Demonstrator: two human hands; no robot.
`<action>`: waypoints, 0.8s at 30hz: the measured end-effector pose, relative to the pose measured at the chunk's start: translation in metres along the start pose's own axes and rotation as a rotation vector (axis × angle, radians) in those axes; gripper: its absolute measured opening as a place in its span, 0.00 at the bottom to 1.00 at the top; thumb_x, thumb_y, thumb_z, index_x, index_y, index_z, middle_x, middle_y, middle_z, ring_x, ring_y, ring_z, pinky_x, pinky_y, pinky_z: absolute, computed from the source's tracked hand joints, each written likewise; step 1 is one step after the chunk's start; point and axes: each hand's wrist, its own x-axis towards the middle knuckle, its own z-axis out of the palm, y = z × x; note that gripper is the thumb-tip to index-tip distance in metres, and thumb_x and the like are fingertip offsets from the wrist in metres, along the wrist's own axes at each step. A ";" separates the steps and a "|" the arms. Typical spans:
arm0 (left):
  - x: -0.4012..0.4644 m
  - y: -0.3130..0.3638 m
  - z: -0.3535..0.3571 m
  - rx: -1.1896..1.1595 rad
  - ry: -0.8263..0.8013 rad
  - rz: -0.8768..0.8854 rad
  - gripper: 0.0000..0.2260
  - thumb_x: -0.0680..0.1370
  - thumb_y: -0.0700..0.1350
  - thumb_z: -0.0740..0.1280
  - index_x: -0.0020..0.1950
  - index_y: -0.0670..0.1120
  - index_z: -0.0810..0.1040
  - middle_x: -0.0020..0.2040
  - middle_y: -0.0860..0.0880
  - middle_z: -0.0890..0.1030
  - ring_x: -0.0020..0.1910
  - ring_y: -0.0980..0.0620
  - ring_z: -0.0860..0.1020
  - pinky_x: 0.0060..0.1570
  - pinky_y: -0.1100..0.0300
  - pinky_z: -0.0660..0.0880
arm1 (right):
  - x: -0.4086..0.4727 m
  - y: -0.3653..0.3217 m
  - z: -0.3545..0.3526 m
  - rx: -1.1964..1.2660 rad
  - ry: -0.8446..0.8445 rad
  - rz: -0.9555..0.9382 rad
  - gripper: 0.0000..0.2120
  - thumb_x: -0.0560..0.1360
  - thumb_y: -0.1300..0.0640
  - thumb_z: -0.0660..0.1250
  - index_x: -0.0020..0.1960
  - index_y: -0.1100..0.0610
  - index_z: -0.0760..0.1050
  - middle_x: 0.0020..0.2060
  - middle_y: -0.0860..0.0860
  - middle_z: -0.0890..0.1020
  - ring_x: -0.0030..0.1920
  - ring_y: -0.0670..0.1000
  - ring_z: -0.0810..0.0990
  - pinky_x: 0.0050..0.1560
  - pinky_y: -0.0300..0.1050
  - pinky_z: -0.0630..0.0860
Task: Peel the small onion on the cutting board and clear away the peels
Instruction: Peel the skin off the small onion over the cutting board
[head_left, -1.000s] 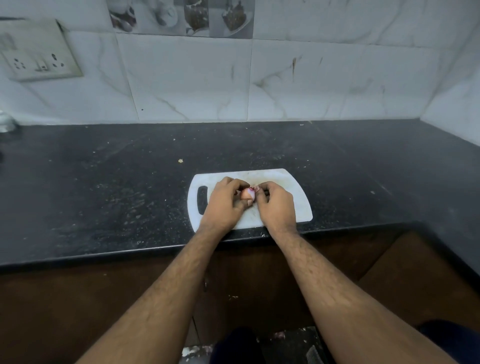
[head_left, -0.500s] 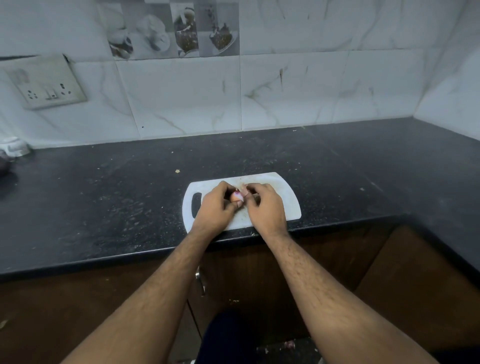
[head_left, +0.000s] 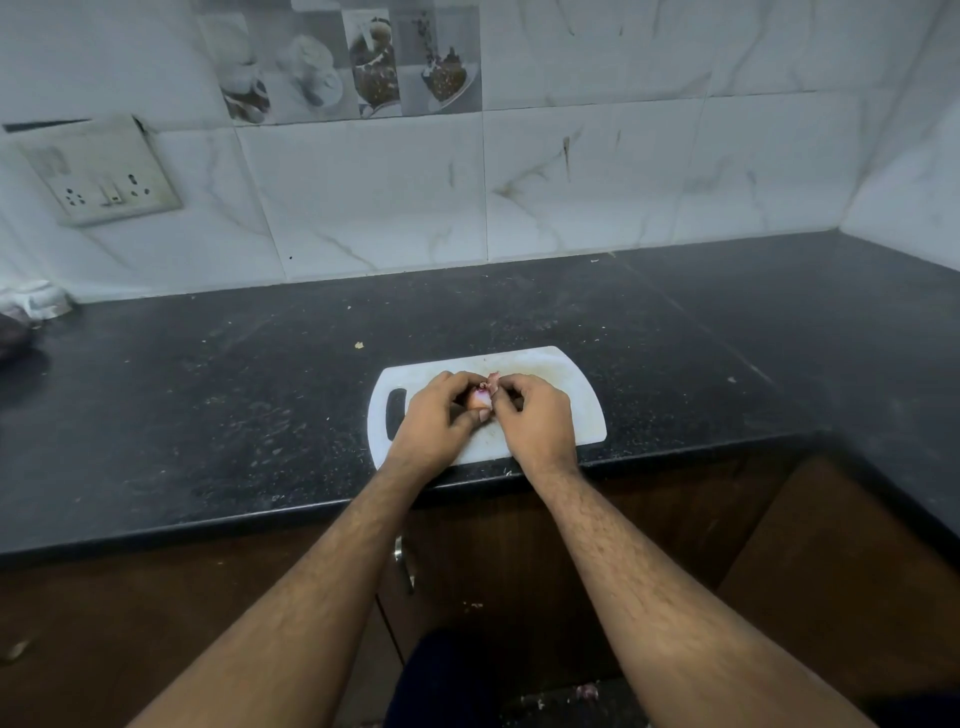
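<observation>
Both hands are over the white cutting board (head_left: 571, 384) at the counter (head_left: 208, 395) edge, the left hand (head_left: 434, 421) curled around the small onion (head_left: 478, 400), and the right hand (head_left: 535, 421) just beside it, fingertips pinching a scrap of purple peel (head_left: 490, 381) at its top.

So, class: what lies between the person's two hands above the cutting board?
In the head view, the small onion sits between the left hand and right hand, over the cutting board.

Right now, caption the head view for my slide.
Both hands, left hand and right hand, peel a small onion over a white cutting board.
</observation>
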 end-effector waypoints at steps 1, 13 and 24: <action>0.000 0.000 0.000 0.001 0.000 0.002 0.15 0.78 0.41 0.73 0.64 0.50 0.80 0.55 0.54 0.81 0.55 0.62 0.78 0.54 0.72 0.71 | 0.000 0.000 0.001 -0.001 -0.004 0.012 0.11 0.82 0.49 0.67 0.55 0.53 0.85 0.45 0.45 0.87 0.45 0.42 0.83 0.48 0.44 0.83; 0.001 0.002 0.001 0.036 -0.030 -0.005 0.19 0.80 0.41 0.71 0.72 0.47 0.78 0.55 0.54 0.77 0.51 0.65 0.75 0.52 0.78 0.68 | -0.001 0.001 -0.003 0.020 -0.007 -0.058 0.08 0.80 0.54 0.70 0.55 0.55 0.85 0.47 0.45 0.85 0.48 0.43 0.82 0.51 0.38 0.80; 0.001 0.002 0.000 0.043 -0.045 -0.012 0.20 0.81 0.42 0.70 0.73 0.47 0.77 0.58 0.55 0.77 0.56 0.57 0.76 0.62 0.63 0.70 | 0.001 0.000 -0.003 0.005 -0.009 -0.082 0.08 0.81 0.56 0.69 0.57 0.56 0.84 0.49 0.47 0.85 0.49 0.46 0.83 0.52 0.43 0.81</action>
